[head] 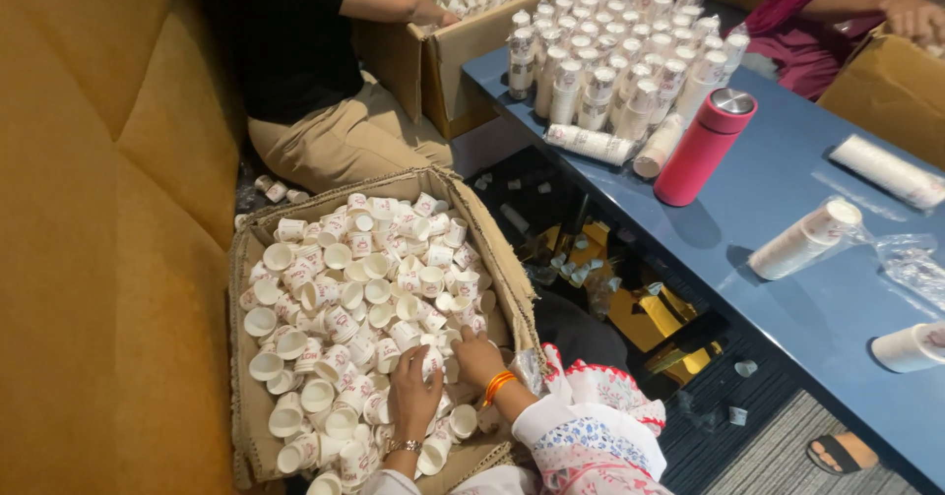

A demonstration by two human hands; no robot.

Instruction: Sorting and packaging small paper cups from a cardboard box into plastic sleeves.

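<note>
left hand (413,397) palm-down, fingers curled | right hand (479,357) beside it, fingers bent

Both hands' fingertips buried among paper cups (364,298); cup prints too small to tell.

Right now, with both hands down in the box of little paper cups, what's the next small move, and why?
Probably close the right hand on the nearest loose cups and slip them together. Both it and the left hand rest on jumbled singles in the cardboard box, while the blue table holds cups already nested into wrapped stacks.
</note>
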